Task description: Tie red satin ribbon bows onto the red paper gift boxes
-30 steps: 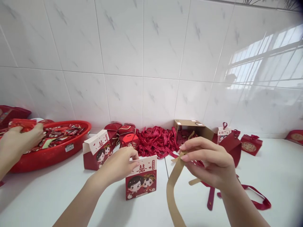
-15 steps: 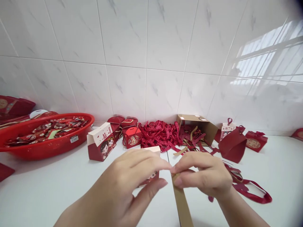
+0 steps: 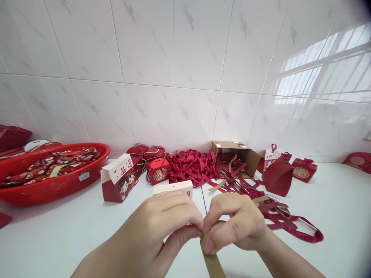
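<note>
A flat tan strip [image 3: 213, 266], which looks like card or stiff paper, runs down to the bottom edge of the view. My right hand [image 3: 236, 222] pinches it near its upper end between thumb and fingers. My left hand [image 3: 162, 224] has thumb and forefinger pressed together right at that end, touching the right fingertips. What exactly lies between the left fingertips is mostly hidden. Behind my left hand stands a small cream-and-red gift box [image 3: 174, 188], largely covered by the hand.
A red basin [image 3: 58, 189] of wrapped sweets stands left. Beside it is a cartoon-printed box [image 3: 120, 177]. Along the wall are small red boxes [image 3: 159, 170], a heap of red ribbon [image 3: 193, 166] and a tipped cardboard box [image 3: 253, 160] spilling strips. A dark red box [image 3: 278, 177] stands right.
My left thumb has closed against the forefinger at the strip's end. Both hands and the strip sit slightly lower, and the strip's end has shifted left. The view has turned a little right.
</note>
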